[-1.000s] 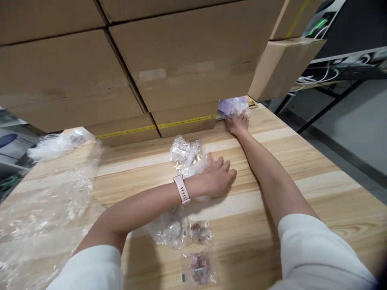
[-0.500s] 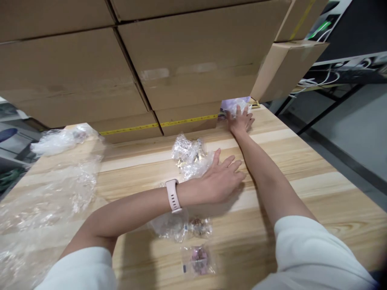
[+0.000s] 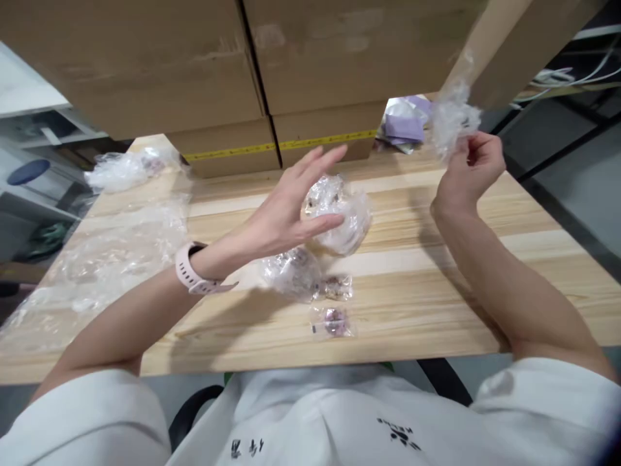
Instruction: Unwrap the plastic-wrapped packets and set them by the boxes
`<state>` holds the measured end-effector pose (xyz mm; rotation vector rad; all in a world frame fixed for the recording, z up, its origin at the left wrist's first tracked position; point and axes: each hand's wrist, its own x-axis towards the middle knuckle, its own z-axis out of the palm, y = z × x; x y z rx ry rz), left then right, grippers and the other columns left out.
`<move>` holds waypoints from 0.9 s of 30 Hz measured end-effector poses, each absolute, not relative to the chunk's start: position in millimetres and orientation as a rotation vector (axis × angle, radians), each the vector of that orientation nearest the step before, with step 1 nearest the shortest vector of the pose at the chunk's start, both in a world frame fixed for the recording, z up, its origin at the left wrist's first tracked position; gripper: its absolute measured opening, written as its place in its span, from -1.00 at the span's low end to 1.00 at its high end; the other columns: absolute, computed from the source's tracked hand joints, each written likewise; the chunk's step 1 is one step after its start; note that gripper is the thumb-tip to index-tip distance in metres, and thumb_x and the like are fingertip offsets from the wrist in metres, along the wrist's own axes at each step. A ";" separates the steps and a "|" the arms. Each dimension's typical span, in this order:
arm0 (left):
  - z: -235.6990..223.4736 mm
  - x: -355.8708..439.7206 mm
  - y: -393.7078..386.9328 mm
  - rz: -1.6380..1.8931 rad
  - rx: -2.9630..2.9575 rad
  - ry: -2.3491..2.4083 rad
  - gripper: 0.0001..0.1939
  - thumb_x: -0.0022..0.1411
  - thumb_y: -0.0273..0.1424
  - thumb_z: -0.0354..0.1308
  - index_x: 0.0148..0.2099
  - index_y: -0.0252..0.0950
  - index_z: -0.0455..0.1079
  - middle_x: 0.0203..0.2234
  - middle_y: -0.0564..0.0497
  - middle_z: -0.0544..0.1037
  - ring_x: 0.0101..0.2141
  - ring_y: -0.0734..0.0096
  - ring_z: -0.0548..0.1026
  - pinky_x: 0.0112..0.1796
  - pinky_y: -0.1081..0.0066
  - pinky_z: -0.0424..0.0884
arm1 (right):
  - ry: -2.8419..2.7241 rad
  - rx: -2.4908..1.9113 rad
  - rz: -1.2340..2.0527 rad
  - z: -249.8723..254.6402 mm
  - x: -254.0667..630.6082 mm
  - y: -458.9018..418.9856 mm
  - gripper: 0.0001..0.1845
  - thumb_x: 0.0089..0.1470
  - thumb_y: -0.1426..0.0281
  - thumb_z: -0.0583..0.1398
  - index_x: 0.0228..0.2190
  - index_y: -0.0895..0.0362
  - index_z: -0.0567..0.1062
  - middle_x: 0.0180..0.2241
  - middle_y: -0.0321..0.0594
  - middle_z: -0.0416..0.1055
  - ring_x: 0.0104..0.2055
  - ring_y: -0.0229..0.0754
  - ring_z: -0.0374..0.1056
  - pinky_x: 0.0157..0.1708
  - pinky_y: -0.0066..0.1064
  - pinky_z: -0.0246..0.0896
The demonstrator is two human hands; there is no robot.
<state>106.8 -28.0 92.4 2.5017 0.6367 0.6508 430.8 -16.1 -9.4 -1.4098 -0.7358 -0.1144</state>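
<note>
My right hand [image 3: 470, 165] is pinched on a crumpled clear plastic bag [image 3: 452, 120], raised above the table's right side. My left hand [image 3: 291, 204], with a pale pink watch band on its wrist, hovers with fingers spread and nothing in it. Close behind its fingers lie clear plastic bags [image 3: 352, 223] with small items inside. Nearer me sit another clear bag [image 3: 291, 272], a small packet with brownish contents [image 3: 338, 288] and a small packet with a pink-purple item [image 3: 336, 321]. What the raised bag contains is too blurred to tell.
Stacked cardboard boxes [image 3: 349, 58] wall off the back of the wooden table [image 3: 402, 323]. A yellow measuring tape [image 3: 330, 140] runs along them. Purple and silver packets [image 3: 406, 123] lie at back right. Clear plastic wrap [image 3: 121, 259] and a bunched bag [image 3: 119, 171] cover the left.
My right hand has lifted the clear plastic bag off the back right corner, uncovering purple packets. My left hand has moved left and opened wider. The view has tilted down.
</note>
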 end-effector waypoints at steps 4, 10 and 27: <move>106.4 121.4 -47.6 0.754 2.335 0.589 -0.43 0.33 -0.34 0.22 0.35 -0.14 0.30 0.33 -0.05 0.36 0.38 0.01 0.23 0.19 -0.01 0.36 | -1.226 -1.043 0.428 34.0 321.0 -87.8 -0.81 0.21 0.20 0.32 -0.26 0.04 0.50 -0.25 -0.28 0.51 -0.20 -0.16 0.42 -0.05 -0.21 0.40; 96.4 63.0 -53.0 1.182 2.116 0.538 -0.55 0.18 -0.70 0.10 0.03 -0.25 0.56 -0.04 0.15 0.65 -0.03 0.38 0.57 0.01 0.33 0.48 | -1.745 -1.053 0.644 18.8 263.8 -173.9 -0.38 0.25 0.14 0.27 0.27 -0.11 0.30 0.30 -0.09 0.27 0.24 0.07 0.33 0.20 0.06 0.30; 18.6 -104.8 -129.0 1.113 2.396 1.806 -0.60 0.37 -0.50 0.07 0.13 -0.05 0.53 0.22 -0.08 0.46 0.30 -0.09 0.33 0.29 -0.16 0.22 | -1.520 -2.139 -0.223 -92.7 478.5 -151.2 -0.53 0.10 -0.04 0.08 -0.12 -0.13 0.61 0.12 0.17 0.44 0.24 0.34 0.28 0.22 0.23 0.09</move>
